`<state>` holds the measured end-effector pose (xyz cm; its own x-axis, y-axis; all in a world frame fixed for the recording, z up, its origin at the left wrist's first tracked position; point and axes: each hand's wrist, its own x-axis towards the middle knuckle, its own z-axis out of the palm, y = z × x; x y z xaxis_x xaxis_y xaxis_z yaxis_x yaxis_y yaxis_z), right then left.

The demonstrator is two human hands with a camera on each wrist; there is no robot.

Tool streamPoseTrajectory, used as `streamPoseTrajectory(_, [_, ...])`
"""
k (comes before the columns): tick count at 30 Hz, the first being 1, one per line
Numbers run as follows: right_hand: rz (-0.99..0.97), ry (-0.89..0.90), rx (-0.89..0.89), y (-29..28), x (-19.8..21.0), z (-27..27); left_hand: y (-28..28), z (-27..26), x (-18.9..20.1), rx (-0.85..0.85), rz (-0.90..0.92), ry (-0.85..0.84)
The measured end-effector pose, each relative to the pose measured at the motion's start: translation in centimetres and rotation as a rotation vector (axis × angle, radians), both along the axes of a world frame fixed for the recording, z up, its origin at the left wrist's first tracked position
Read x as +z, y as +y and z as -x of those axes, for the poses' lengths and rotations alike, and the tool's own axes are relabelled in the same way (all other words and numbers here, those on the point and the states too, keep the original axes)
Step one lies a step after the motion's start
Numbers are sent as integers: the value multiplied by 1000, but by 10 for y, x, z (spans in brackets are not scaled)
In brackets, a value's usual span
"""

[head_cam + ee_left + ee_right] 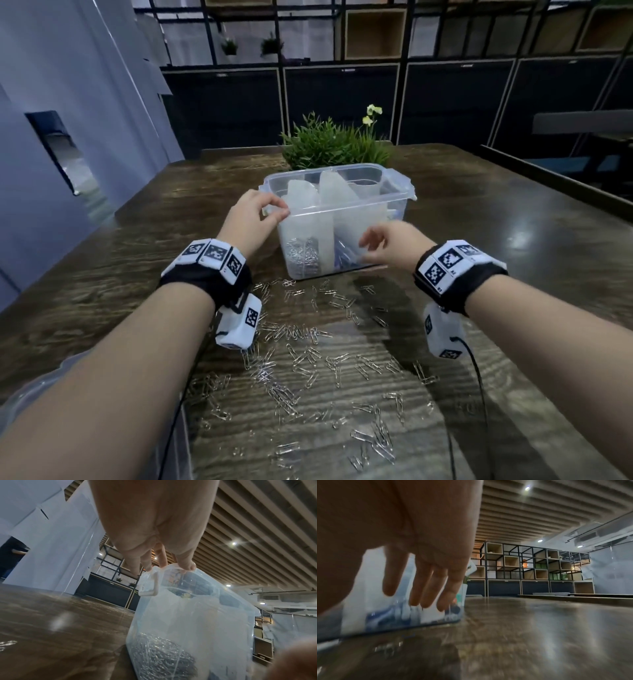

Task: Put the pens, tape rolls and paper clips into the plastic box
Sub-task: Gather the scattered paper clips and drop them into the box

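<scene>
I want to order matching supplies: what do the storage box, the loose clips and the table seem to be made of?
Clear storage box: glossy see-through plastic; its contents show through the walls. Loose silver paper clips: thin bent wire with bright glints, probably steel. Dark brown table: wood grain under a shiny finish; solid wood or laminate, hard to tell.

Dark wooden table [496,219] with clear plastic box [342,205], scattered paper clips [308,370], potted plant [334,144].
</scene>
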<state>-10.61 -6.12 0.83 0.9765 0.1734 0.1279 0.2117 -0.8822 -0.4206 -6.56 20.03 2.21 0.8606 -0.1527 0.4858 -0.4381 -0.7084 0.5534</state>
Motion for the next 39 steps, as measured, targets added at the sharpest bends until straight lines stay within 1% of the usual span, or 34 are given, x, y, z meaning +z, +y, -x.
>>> streamPoseTrajectory(2, [209, 211, 25, 0, -15, 7, -1, -1, 3, 13, -29, 18])
streamPoseTrajectory(4, [304, 315, 81, 5, -25, 12, -1, -1, 6, 22, -59, 37])
streamPoseTrajectory(8, [394, 332, 217, 20, -38, 20, -4, 0, 10, 39, -133, 60])
streamPoseTrajectory(11, [457, 364, 216, 30, -41, 18, -4, -2, 14, 34, -178, 62])
streamPoseTrajectory(14, [394, 353, 170, 33, -45, 8, -3, -4, 18, 24, -235, 86])
streamPoseTrajectory(17, [321, 346, 100, 36, -48, 0, 3, -10, 20, 27, -334, 119])
streamPoseTrajectory(20, [305, 292, 44, 35, -56, -11, 19, -15, 20, 19, -382, 118])
streamPoseTrajectory(22, [292, 274, 8, 37, -59, -19, 34, -18, 20, -1, -376, 108])
streamPoseTrajectory(24, [294, 315, -21, 39, -60, -28, 51, -23, 20, -13, -357, 115])
streamPoseTrajectory(26, [281, 337, -70, 41, -59, -41, 67, -28, 22, 5, -372, 122])
streamPoseTrajectory(30, [299, 393, -124, 35, -79, -64, 99, -33, 19, 63, -365, 90])
streamPoseTrajectory(32, [318, 372, -172, 23, -99, -89, 111, -33, 16, 90, -374, 75])
streamPoseTrajectory(33, [333, 416, -176, 12, -120, -112, 116, -33, 15, 105, -376, 79])
streamPoseTrajectory(34, [327, 443, -186, -7, -149, -141, 119, -33, 14, 115, -373, 87])
streamPoseTrajectory(36, [334, 473, -189, -18, -162, -154, 122, -31, 12, 115, -344, 100])
streamPoseTrajectory(37, [328, 448, -175, -21, -164, -154, 123, -30, 11, 108, -329, 102])
streamPoseTrajectory(38, [299, 431, -184, -18, -157, -145, 122, -29, 10, 101, -314, 100])
streamPoseTrajectory(39, [333, 408, -205, -6, -139, -125, 123, -27, 9, 99, -299, 101])
